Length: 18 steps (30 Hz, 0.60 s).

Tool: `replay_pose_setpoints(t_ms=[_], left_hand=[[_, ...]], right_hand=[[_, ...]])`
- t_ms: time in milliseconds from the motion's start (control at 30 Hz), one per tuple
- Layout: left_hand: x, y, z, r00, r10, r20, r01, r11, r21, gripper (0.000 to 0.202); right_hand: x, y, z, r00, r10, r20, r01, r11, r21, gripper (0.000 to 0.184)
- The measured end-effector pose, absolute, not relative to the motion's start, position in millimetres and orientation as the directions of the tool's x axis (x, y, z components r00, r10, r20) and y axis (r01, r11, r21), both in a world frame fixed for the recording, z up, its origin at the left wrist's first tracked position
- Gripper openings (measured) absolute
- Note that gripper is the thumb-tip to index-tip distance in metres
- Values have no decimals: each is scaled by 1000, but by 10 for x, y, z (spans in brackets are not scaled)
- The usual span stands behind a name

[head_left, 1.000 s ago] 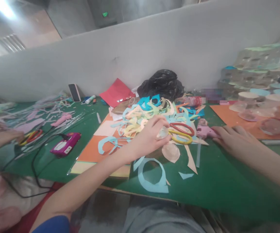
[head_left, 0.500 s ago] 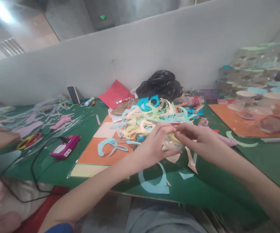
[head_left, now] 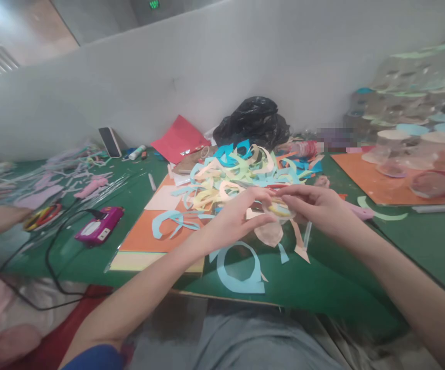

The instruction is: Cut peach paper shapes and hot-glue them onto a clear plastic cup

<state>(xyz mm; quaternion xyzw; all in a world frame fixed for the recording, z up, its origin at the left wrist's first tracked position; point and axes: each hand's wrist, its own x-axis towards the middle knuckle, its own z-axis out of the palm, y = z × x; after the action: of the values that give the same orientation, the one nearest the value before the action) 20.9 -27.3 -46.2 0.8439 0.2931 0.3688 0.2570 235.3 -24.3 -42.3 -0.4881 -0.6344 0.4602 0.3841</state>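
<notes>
My left hand (head_left: 247, 208) and my right hand (head_left: 313, 204) meet over the middle of the table. Between their fingers is a small clear round piece with a yellow band (head_left: 280, 209), partly covered by the fingertips. Both hands are closed on it, thumbs toward me. Just below the left hand lies a pale peach paper piece (head_left: 270, 234). Nearer to me, a light blue paper cutout (head_left: 239, 267) with a large round hole rests on the green table. Behind the hands rises a heap of curled paper offcuts (head_left: 241, 172).
An orange sheet (head_left: 137, 234) lies at left, with a purple power adapter (head_left: 99, 226) and its black cord beyond. Another person's hand (head_left: 0, 221) is at far left. A black plastic bag (head_left: 253, 123) stands behind; clear cups (head_left: 399, 149) with paper discs are stacked at right.
The fingers have shifted around the clear piece, and its yellow band shows more now. A small blue scrap below the hands sits differently. The view has tilted slightly.
</notes>
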Motion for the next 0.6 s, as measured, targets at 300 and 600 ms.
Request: replay_pose_setpoints(t_ms=[300, 600], left_hand=[[97, -282, -423, 736, 376, 563, 423, -904, 51, 8], [28, -223, -404, 769, 265, 581, 374, -924, -74, 7]], right_hand=[[2304, -259, -367, -264, 962, 65, 289, 143, -947, 47], [2301, -235, -424, -317, 943, 101, 300, 200, -933, 47]])
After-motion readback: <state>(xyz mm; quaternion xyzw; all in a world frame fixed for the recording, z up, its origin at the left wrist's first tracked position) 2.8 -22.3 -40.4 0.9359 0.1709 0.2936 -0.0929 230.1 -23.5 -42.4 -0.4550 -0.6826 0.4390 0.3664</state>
